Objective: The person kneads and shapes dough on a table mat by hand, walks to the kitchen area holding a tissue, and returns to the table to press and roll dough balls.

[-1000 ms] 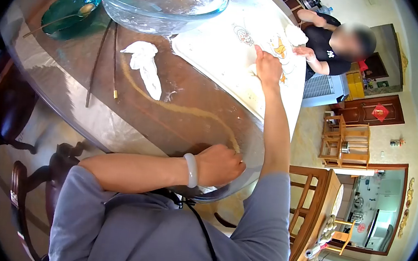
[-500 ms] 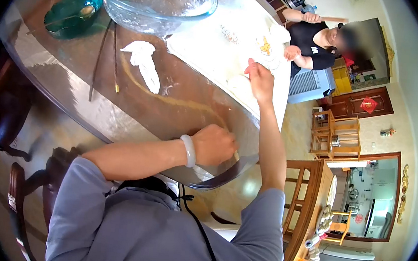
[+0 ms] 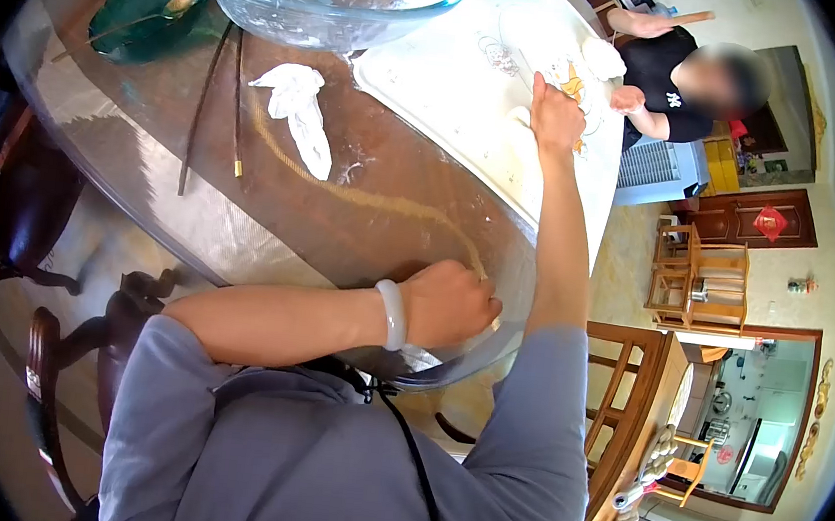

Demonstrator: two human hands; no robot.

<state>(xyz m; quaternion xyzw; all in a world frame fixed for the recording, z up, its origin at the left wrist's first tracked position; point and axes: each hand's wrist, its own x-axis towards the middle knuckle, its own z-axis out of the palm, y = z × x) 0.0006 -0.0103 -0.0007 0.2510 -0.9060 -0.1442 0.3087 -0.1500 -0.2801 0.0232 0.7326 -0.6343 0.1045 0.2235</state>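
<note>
My left hand [image 3: 451, 304], with a white bangle at its wrist, rests closed like a fist on the glossy tabletop [image 3: 369, 241] near its rounded edge. Nothing shows in its fingers. Farther out, my right hand [image 3: 558, 118] is over the white board [image 3: 454, 93], its fingers curled and one digit sticking out. Whatever lies inside that hand is hidden. Beside it, a pale, dough-like patch [image 3: 520, 118] shows on the board, which carries printed pictures and floury marks.
Left of the board are a large glass bowl [image 3: 332, 1], a crumpled white tissue [image 3: 298, 113], chopsticks [image 3: 239, 113] and a green dish [image 3: 144, 18] with a spoon. Beyond the board, a person [image 3: 656, 78] holds up a wooden stick [image 3: 694, 18]. A wooden chair [image 3: 42, 405] stands left.
My right hand has moved a little farther across the board, uncovering some of the pale patch. The whole view has shifted slightly. My left hand stays closed at the table edge.
</note>
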